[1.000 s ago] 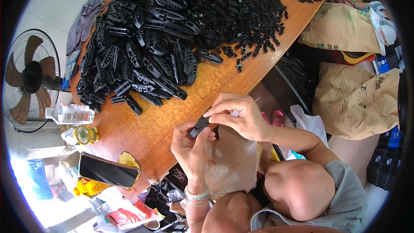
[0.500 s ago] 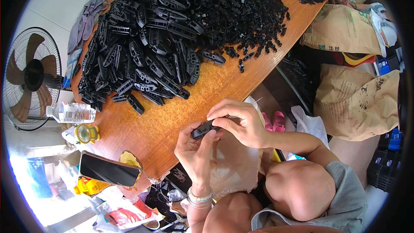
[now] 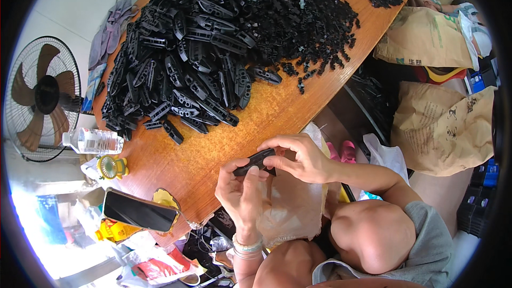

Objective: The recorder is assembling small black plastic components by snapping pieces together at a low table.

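Note:
Between my two hands, just past the near edge of the wooden table, is an elongated black plastic part. My left hand grips its left end between thumb and fingers. On its right end are the fingertips and thumb of my right hand, pinched together. The part's underside is hidden by my fingers. Farther off on the table lies a big heap of similar long black plastic parts. Beside it spreads a pile of small black plastic pieces.
On the left stand a black fan, a clear plastic bottle, a small yellow fan and a propped phone. Brown paper sacks lie at the right. A pale cloth sack hangs below my hands.
My right fingers have moved from above the part down onto its right end. The part now lies more level and shows more of its length. The view has shifted slightly.

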A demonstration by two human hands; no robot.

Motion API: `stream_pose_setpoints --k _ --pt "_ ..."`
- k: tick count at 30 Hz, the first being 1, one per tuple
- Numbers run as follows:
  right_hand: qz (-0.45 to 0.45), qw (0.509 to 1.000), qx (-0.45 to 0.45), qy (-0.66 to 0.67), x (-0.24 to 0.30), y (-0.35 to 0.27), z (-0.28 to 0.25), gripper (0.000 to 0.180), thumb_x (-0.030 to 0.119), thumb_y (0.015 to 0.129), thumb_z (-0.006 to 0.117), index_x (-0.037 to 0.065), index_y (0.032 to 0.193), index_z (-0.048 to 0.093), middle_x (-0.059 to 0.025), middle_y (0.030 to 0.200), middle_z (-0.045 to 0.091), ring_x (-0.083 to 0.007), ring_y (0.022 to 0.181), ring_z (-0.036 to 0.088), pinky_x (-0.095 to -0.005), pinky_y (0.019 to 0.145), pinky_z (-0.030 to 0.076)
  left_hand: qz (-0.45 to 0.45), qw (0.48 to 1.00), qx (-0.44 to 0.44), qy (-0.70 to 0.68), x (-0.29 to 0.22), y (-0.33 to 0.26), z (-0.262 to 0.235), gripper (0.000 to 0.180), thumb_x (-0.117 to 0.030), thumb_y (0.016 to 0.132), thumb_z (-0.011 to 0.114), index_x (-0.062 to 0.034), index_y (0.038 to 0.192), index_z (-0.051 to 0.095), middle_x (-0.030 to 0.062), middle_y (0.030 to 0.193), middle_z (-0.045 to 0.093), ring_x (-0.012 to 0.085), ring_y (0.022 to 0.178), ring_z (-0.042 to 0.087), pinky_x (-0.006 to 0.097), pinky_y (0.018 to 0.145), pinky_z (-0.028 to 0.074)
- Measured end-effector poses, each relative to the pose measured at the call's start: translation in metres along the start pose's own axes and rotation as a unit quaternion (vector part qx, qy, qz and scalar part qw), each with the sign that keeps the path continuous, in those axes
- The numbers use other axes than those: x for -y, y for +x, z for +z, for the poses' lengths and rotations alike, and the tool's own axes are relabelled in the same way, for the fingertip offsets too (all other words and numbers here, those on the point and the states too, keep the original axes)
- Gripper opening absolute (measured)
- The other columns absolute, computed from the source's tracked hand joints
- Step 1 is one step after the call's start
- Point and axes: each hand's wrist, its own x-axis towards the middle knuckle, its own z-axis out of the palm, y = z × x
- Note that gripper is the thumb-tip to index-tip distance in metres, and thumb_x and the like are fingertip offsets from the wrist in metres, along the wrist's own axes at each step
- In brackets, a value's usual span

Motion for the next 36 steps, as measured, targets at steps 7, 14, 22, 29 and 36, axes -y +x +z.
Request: stream_pose_setpoints --k 7,14,22,29,36 --pt "0.148 0.958 0.244 -0.009 0.001 -0.001 -0.023 0.019 0.014 0.085 0.062 0.000 0.098 0.062 -0.0136 0.074 0.066 -0.0199 0.061 0.062 -0.0320 0.060 0.047 0.178 0.874 -0.196 0.407 0.002 0.075 -0.064 0.022 -0.017 0.087 0.061 0.0022 0.098 0.059 0.0080 0.072 0.058 0.0143 0.057 0.055 0.029 0.052 0.044" --pt "-0.116 0.862 -0.249 -0.427 -0.044 0.057 -0.079 0.007 -0.003 0.077 0.061 0.001 0.082 0.063 -0.0100 0.082 0.058 -0.0215 0.075 0.053 -0.0330 0.067 0.044 0.154 0.763 -0.203 0.593 0.013 0.128 -0.101 0.034 -0.029 0.078 0.067 0.0023 0.090 0.060 0.0137 0.076 0.059 0.0289 0.068 0.056 0.040 0.066 0.044" --pt "-0.067 0.832 -0.232 -0.499 -0.058 0.088 -0.113 0.011 0.010 0.073 0.071 0.005 0.080 0.065 -0.0039 0.089 0.054 -0.0220 0.089 0.050 -0.0349 0.077 0.037 0.157 0.838 -0.260 0.454 0.009 0.086 -0.084 0.017 -0.012 0.075 0.066 0.0009 0.072 0.056 0.0068 0.059 0.052 0.0163 0.053 0.048 0.031 0.052 0.038" --pt "-0.052 0.855 -0.217 -0.468 -0.052 0.088 -0.108 0.021 0.011 0.072 0.072 0.008 0.091 0.063 -0.0043 0.090 0.054 -0.0212 0.092 0.049 -0.0346 0.081 0.035 0.098 0.972 -0.126 0.173 0.020 0.031 -0.040 0.012 -0.006 0.077 0.063 0.0007 0.083 0.055 0.0035 0.076 0.057 0.0065 0.061 0.044 0.020 0.055 0.036" --pt "-0.123 0.866 -0.199 -0.442 -0.064 0.094 -0.109 0.033 0.011 0.076 0.069 0.005 0.108 0.059 -0.0090 0.102 0.052 -0.0258 0.093 0.051 -0.0380 0.081 0.040 0.024 0.996 -0.040 0.076 0.024 0.015 -0.019 0.014 0.004 0.080 0.060 0.0020 0.091 0.052 0.0074 0.083 0.059 0.0083 0.067 0.055 0.021 0.062 0.045"
